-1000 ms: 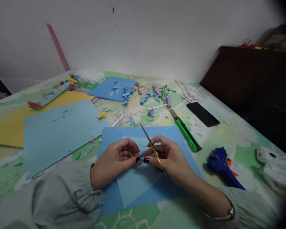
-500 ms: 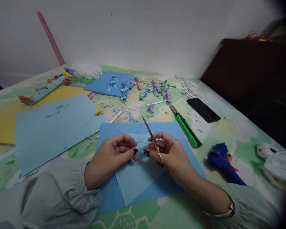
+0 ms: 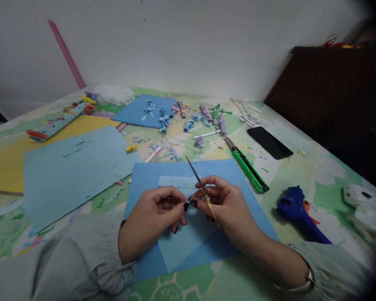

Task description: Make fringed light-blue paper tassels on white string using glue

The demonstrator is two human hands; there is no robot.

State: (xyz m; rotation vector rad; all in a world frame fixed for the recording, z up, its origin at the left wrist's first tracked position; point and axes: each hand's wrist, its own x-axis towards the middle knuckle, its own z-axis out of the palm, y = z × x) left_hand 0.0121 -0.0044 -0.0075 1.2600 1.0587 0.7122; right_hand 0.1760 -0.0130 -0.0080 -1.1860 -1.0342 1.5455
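In the head view, my right hand (image 3: pixel 230 207) is closed on gold-handled scissors (image 3: pixel 195 173), whose blades point up and away to the left. My left hand (image 3: pixel 153 217) is pinched, its fingertips almost meeting those of the right; whatever it holds is too small or hidden to make out. Beneath both hands a light blue sheet (image 3: pixel 179 250) lies askew on a larger blue sheet (image 3: pixel 144 173). Just beyond the fingers rests a light blue strip (image 3: pixel 171 181) with fine cuts along one edge; its right end is partly behind my right hand.
To the right lie a green utility knife (image 3: pixel 249 169), a black phone (image 3: pixel 269 142) and a blue glue gun (image 3: pixel 297 215). Several curled paper pieces (image 3: pixel 192 121) and scraps are scattered at the back. Another light blue sheet (image 3: pixel 78 171) covers the left, over a yellow one (image 3: pixel 3 163).
My left hand has shifted right, its fingertips now nearly touching the right ones. More of the cut strip shows beyond the fingers. The scissors stay in my right hand.
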